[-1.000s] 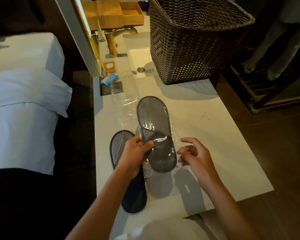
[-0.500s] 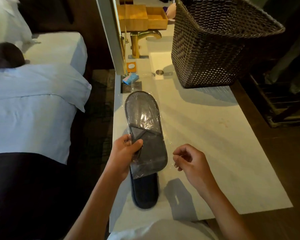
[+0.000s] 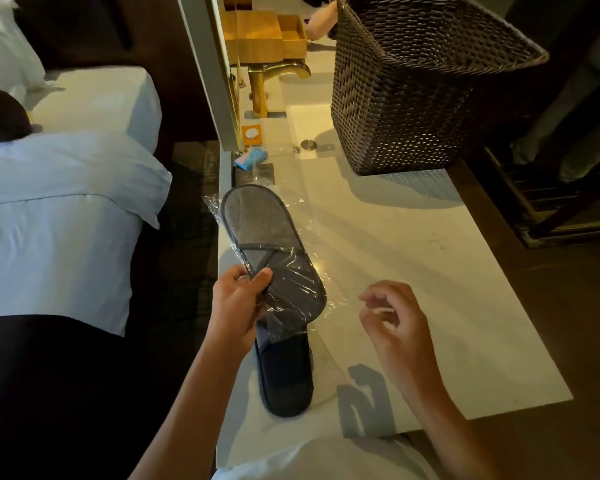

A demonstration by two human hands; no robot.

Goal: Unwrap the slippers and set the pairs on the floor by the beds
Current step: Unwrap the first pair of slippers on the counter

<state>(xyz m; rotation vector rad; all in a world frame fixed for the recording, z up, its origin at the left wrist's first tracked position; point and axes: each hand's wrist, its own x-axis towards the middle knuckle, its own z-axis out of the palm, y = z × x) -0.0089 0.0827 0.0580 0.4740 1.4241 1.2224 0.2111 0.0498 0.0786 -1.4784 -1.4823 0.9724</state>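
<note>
My left hand [image 3: 238, 304] grips a grey slipper [image 3: 260, 237] by the edge of its strap, holding it above the pale counter [image 3: 430, 271]. Clear plastic wrap [image 3: 298, 292] still clings around the slipper's toe end. Under it a second, darker slipper [image 3: 286, 375] lies flat on the counter near the front edge. My right hand [image 3: 394, 327] hovers to the right of the slippers, fingers loosely curled and apart, holding nothing.
A large dark wicker basket [image 3: 416, 84] stands at the back of the counter beside a sink and brass tap [image 3: 274, 77]. A small blue packet [image 3: 252, 157] lies by the mirror frame. A white-sheeted bed [image 3: 56, 209] is on the left, across a dark floor gap.
My left hand has carried the wrapped grey slipper leftwards, over the darker slipper. My right hand has let go of the plastic and drawn away to the right, fingers spreading.
</note>
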